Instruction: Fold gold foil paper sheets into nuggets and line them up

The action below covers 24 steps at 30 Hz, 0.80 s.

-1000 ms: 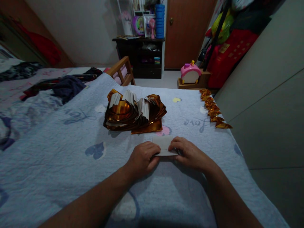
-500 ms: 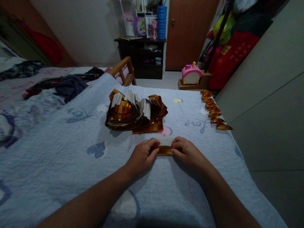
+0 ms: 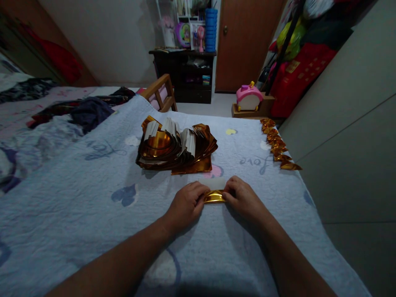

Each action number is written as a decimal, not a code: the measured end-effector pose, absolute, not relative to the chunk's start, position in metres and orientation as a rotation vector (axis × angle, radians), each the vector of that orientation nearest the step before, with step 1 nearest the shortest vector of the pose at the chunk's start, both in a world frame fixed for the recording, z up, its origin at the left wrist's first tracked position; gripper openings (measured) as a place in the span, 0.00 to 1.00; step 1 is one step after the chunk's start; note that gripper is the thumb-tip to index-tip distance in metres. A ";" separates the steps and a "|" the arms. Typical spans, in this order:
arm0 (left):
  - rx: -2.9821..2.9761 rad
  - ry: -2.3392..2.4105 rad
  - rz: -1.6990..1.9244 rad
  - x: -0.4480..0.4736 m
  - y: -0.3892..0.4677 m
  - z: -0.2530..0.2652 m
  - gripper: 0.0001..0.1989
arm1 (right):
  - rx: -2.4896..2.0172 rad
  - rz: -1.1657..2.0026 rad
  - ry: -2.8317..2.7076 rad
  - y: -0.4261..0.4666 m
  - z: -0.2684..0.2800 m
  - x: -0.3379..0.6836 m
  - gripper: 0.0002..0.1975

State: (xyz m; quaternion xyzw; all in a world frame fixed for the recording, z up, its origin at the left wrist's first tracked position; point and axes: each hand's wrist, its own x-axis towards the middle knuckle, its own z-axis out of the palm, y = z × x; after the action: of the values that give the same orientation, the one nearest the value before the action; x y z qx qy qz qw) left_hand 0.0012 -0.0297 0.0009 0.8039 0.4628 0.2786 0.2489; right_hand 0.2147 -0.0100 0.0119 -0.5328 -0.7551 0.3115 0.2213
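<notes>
A sheet of gold foil paper (image 3: 214,197) lies on the bed before me, its near part turned over with the shiny side up and a pale strip showing behind it. My left hand (image 3: 188,202) pinches its left end, fingers closed. At the right end, my right hand (image 3: 243,196) grips it between thumb and fingers. Just beyond the hands sits a loose, curled stack of gold foil paper (image 3: 176,148) with white edges. Folded gold pieces (image 3: 278,149) stand in a row along the bed's right edge.
A pale blue quilt (image 3: 93,231) with hearts and lettering covers the bed. Dark clothes (image 3: 91,113) lie at the left. Past the bed's far edge are a wooden chair (image 3: 159,93), a dark shelf unit (image 3: 184,78) and a pink toy (image 3: 249,97). A pale panel (image 3: 355,165) borders the right side.
The folded gold strip now bulges and catches more light between my hands. My left fingers have shifted slightly over its end; the stack and folded pieces have stayed put.
</notes>
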 end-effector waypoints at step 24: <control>2.353 1.275 0.600 0.000 -0.030 0.000 0.21 | -1.477 0.759 -2.062 -0.013 0.004 0.216 0.09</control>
State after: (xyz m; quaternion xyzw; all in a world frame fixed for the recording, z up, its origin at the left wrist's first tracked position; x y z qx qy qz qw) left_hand 0.0003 -0.0299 -0.0003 0.8410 0.4556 0.2145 0.1979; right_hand 0.2161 -0.0130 0.0037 -0.5409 -0.7551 0.2781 0.2448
